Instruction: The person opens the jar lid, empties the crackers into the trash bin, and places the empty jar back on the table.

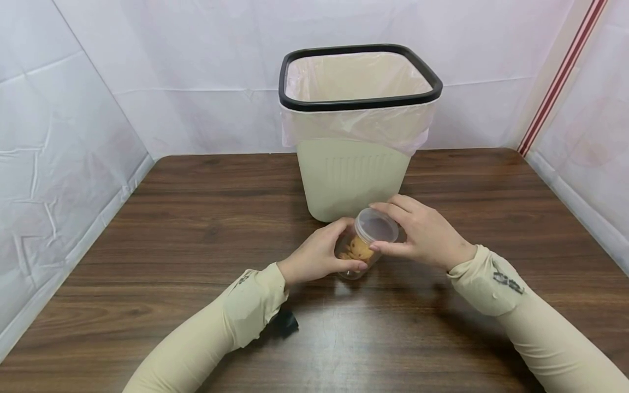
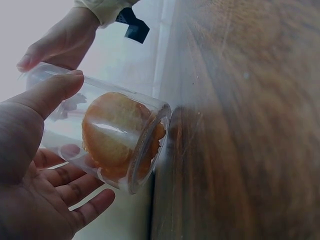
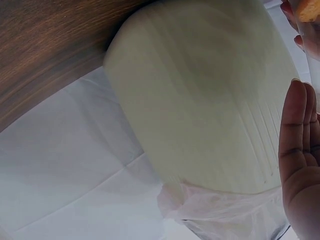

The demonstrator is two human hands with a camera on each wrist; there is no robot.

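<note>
A clear plastic jar point(image 1: 350, 272) with a translucent lid point(image 1: 377, 225) stands close in front of the bin, holding round golden cookies point(image 1: 361, 249). My left hand point(image 1: 316, 252) grips the jar's body from the left, thumb on the near side and fingers on the far side. From the right, my right hand point(image 1: 423, 232) holds the lid at its rim between thumb and fingers. In the left wrist view the cookies point(image 2: 112, 130) lie in the lower part of the jar, and its base is right at the tabletop. The right wrist view catches only the jar's edge.
A cream bin point(image 1: 351, 174) with a black rim point(image 1: 361, 105) and a pinkish liner bag point(image 1: 393, 123) stands behind the jar. The dark wooden table point(image 1: 211, 229) is bordered by white sheeting point(image 1: 206, 114). A black piece point(image 1: 287, 323) shows beneath my left sleeve.
</note>
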